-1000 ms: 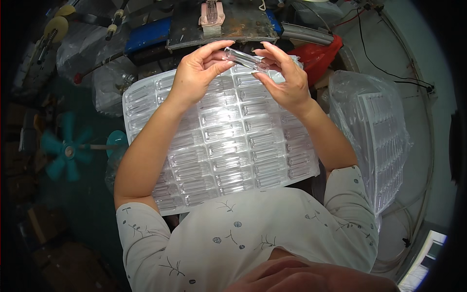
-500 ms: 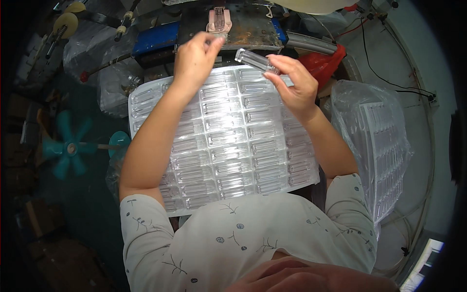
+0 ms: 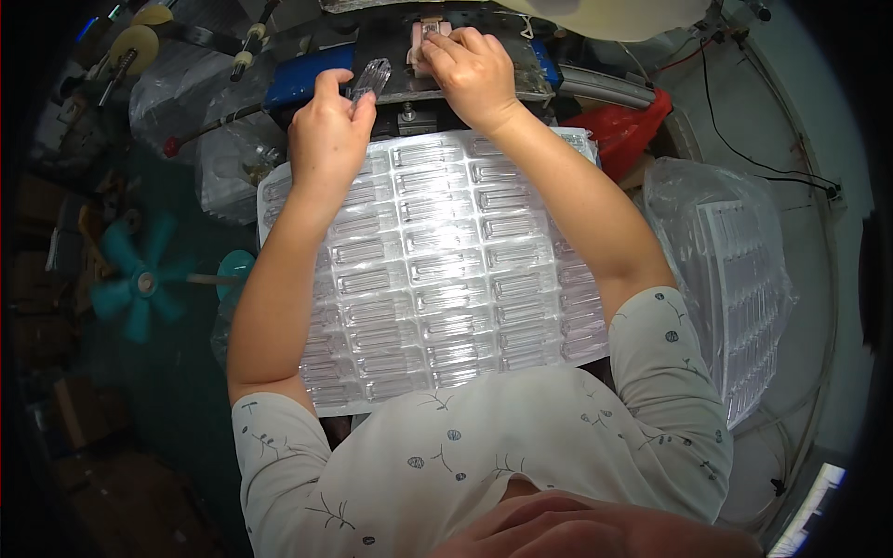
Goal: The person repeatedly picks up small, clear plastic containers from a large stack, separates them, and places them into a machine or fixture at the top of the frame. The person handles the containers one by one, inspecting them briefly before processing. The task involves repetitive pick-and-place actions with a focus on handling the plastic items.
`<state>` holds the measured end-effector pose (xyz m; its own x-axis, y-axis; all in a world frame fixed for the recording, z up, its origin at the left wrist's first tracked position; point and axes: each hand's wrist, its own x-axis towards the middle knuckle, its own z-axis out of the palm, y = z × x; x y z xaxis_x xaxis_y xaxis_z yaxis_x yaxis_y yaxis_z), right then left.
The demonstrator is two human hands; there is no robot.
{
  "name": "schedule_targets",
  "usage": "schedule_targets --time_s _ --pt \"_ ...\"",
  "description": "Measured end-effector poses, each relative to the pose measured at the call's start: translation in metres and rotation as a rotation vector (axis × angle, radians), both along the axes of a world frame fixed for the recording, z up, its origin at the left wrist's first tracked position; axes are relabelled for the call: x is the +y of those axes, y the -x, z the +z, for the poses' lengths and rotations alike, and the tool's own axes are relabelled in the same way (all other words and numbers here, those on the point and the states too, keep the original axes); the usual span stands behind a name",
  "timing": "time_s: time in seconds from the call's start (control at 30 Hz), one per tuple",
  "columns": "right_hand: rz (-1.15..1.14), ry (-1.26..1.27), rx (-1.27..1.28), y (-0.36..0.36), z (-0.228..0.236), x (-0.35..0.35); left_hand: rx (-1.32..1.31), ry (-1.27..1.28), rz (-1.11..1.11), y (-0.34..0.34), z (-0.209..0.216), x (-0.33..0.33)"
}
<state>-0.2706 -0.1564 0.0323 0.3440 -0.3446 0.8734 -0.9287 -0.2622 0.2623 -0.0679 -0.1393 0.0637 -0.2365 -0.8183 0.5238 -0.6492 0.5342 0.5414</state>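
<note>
My left hand [image 3: 326, 139] is closed on a clear plastic tube [image 3: 375, 76], which tilts up and to the right between thumb and fingers. My right hand [image 3: 476, 76] reaches to the pale pink holder [image 3: 416, 54] on the dark metal machine plate [image 3: 386, 46]. Its fingertips close over another clear tube [image 3: 431, 28] lying in that holder; only the far end of this tube shows past the fingers. Below both hands, a large tray [image 3: 419, 312] of clear tubes in rows of pockets spreads before my body.
Blue blocks [image 3: 307, 76] flank the machine plate. A red plastic bag [image 3: 637, 126] hangs at the right, above a second bagged tray [image 3: 735, 279] of tubes. A teal fan [image 3: 144, 282] stands at left. A red-knobbed lever [image 3: 171, 146] juts out at the upper left.
My right hand has moved up and left with its tube to the holder. My left hand has drawn back left from beside the holder and now shows a clear tube in its fingers.
</note>
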Motion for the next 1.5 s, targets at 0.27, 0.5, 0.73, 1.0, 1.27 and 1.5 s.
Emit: schedule_targets --time_s 0.27,0.5,0.73,1.0,1.27,1.5 --pt "-0.041 -0.078 -0.179 0.009 0.008 0.032 0.102 -0.167 -0.110 -0.010 -0.018 -0.001" --pt "0.068 -0.221 -0.853 0.113 0.021 0.144 -0.016 -0.034 -0.486 0.091 -0.042 0.054" --pt "0.072 -0.722 -0.631 0.116 0.016 0.208 -0.260 0.247 -0.548 0.145 -0.072 0.061" --pt "0.026 -0.950 -0.300 0.119 -0.019 0.193 -0.178 0.182 -0.587 0.120 -0.061 0.055" --pt "0.268 -0.745 -0.590 0.043 0.001 0.182 0.457 -0.831 -0.892 0.070 -0.039 0.048" --pt "0.469 -0.665 -0.669 0.011 -0.008 0.160 0.583 -0.796 -0.877 0.032 -0.032 0.028"
